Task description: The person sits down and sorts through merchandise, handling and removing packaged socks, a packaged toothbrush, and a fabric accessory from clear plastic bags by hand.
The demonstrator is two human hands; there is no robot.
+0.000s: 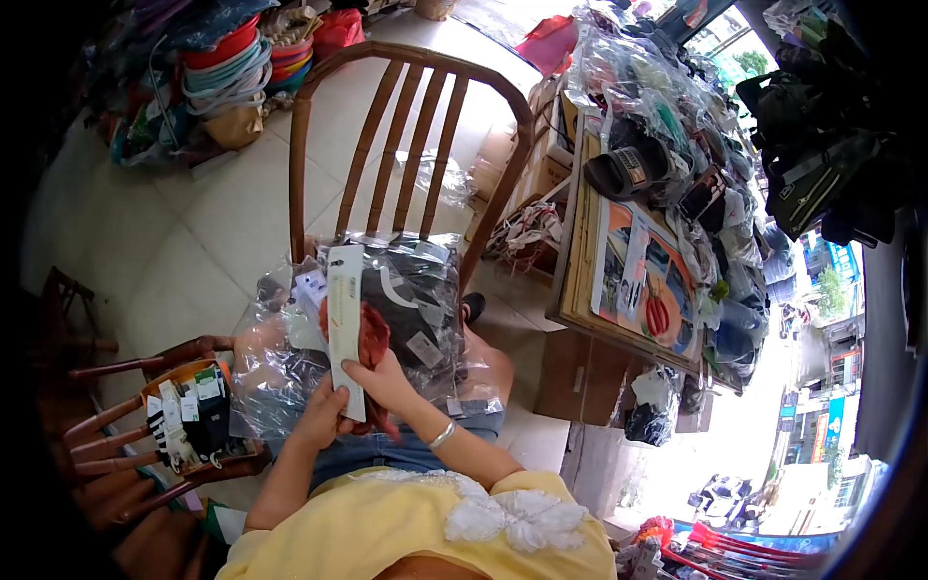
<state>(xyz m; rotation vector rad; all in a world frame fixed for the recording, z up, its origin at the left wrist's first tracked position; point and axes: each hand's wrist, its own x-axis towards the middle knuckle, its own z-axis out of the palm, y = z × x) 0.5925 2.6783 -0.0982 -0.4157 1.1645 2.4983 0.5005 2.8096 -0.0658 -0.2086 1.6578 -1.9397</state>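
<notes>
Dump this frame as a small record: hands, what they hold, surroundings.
left_hand: grips lower end of white card
right_hand: on the same card's lower part, at red fabric
over_lap: dark items in clear plastic
ahead: wooden chair back
left_side: tagged items
right_side: table bearing dark slipper and plastic-wrapped goods
fabric_type: cannot tell

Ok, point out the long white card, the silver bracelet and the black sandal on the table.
Long white card point(346, 300): head view, on the middle of its face.
Silver bracelet point(443, 434): head view, on the band.
Black sandal point(626, 170): head view, on the strap.
</notes>
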